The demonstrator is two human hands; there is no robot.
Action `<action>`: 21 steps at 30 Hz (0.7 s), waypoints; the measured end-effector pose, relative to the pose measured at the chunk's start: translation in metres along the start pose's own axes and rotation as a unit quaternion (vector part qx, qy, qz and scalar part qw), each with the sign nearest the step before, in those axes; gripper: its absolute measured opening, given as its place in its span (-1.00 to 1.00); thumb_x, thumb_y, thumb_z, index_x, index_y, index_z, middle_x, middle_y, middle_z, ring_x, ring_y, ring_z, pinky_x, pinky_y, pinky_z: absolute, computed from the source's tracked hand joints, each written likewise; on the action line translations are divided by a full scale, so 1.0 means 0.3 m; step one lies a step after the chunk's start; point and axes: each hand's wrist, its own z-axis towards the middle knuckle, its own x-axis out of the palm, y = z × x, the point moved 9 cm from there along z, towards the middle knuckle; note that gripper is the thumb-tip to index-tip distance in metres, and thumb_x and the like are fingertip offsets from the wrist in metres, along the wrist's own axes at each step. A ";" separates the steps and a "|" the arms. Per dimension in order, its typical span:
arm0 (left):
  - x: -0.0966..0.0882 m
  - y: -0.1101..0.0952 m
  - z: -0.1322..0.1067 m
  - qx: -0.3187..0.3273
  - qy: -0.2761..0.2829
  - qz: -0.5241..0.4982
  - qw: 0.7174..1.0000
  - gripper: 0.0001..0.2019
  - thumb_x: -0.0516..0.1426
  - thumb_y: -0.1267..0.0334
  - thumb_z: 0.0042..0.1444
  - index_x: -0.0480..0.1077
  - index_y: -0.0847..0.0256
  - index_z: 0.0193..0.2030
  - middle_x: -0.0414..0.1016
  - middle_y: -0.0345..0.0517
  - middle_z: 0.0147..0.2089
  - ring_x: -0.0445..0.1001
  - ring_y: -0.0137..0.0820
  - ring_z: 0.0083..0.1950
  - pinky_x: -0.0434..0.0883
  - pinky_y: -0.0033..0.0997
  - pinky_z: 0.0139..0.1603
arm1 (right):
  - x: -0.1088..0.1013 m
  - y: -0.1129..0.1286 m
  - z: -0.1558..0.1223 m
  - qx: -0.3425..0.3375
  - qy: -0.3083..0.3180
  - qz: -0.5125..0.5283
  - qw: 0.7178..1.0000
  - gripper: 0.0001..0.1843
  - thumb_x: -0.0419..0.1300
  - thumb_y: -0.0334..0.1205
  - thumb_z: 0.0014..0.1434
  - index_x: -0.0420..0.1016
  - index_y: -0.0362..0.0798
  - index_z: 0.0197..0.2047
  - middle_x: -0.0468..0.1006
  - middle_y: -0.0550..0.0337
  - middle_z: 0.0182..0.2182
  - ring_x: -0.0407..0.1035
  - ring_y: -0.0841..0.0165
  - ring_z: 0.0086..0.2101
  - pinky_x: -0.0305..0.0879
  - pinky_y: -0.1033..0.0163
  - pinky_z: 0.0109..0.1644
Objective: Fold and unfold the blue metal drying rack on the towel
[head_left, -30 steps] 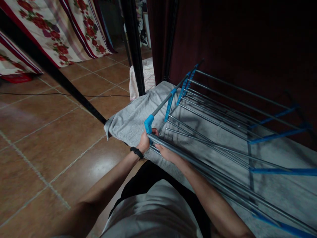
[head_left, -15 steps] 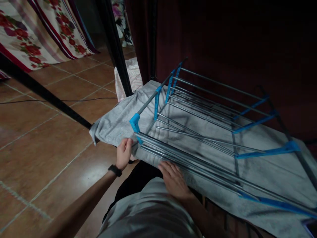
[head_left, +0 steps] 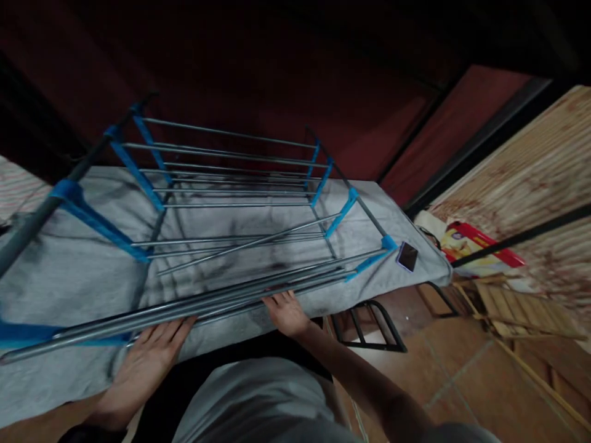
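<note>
A folded drying rack [head_left: 221,209] of grey metal rods and blue plastic joints lies on a grey cloth [head_left: 69,271] that covers a table. My left hand [head_left: 145,363] rests flat on the cloth at the near edge, fingers stretched out and touching the rack's nearest rods [head_left: 207,301]. My right hand [head_left: 286,311] lies further right on the same edge, its fingers spread and reaching under those rods. Neither hand holds anything.
A small dark phone-like object [head_left: 407,256] lies on the cloth's right corner. Under that end stands a black metal frame [head_left: 369,320]. To the right are wooden slats [head_left: 521,307], a red-and-yellow item [head_left: 471,246] and tiled floor [head_left: 438,381]. A dark curtain hangs behind.
The view has swung right along the table. My left hand has let go of the rack's blue corner and now lies flat; my right hand has slid right along the rods.
</note>
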 end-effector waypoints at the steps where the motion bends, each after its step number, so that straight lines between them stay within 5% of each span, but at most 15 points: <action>1: -0.003 0.003 0.004 0.002 -0.001 -0.007 1.000 -0.40 -0.18 0.36 0.11 0.42 -0.10 0.20 0.53 -0.26 0.14 0.45 -0.17 0.19 0.39 0.01 0.20 | 0.009 0.000 0.004 0.001 0.005 -0.006 1.000 -0.61 0.02 -0.29 0.37 0.34 -0.02 0.23 0.40 -0.02 0.15 0.25 0.19 0.11 0.18 0.04 0.23; 5: -0.006 0.005 0.005 0.012 -0.018 -0.045 0.999 -0.37 -0.16 0.31 0.06 0.40 -0.22 0.21 0.52 -0.40 0.16 0.47 -0.11 0.17 0.43 0.11 0.14 | 0.018 0.000 0.003 -0.003 0.008 -0.014 1.000 -0.62 0.04 -0.27 0.37 0.33 -0.02 0.23 0.43 -0.02 0.08 0.28 0.19 0.05 0.21 0.05 0.19; 9: 0.004 0.008 0.007 0.022 -0.026 -0.057 0.998 -0.44 -0.11 0.24 0.15 0.33 -0.23 0.27 0.49 -0.33 0.20 0.46 -0.08 0.18 0.44 0.14 0.13 | -0.006 -0.008 -0.006 -0.001 0.001 0.003 1.000 -0.59 0.04 -0.24 0.38 0.29 0.02 0.27 0.41 -0.01 0.12 0.27 0.20 0.07 0.20 0.04 0.20; 14: 0.001 -0.011 0.010 0.045 -0.031 0.008 0.998 -0.54 -0.08 0.25 0.25 0.40 0.09 0.23 0.49 -0.01 0.18 0.46 -0.05 0.17 0.43 0.07 0.15 | -0.024 -0.006 0.018 0.026 0.028 0.051 0.998 -0.57 -0.04 0.03 0.43 0.36 0.00 0.20 0.48 0.03 0.10 0.34 0.21 0.07 0.25 0.03 0.18; 21: -0.018 -0.078 0.003 0.033 -0.045 0.068 0.996 -0.58 -0.10 0.41 0.24 0.47 0.23 0.10 0.54 0.10 0.03 0.49 -0.10 0.02 0.44 -0.04 0.04 | -0.003 -0.039 0.118 0.057 0.120 0.109 0.985 -0.66 0.03 -0.06 0.42 0.53 0.01 0.07 0.55 0.15 0.09 0.41 0.26 0.08 0.28 0.14 0.22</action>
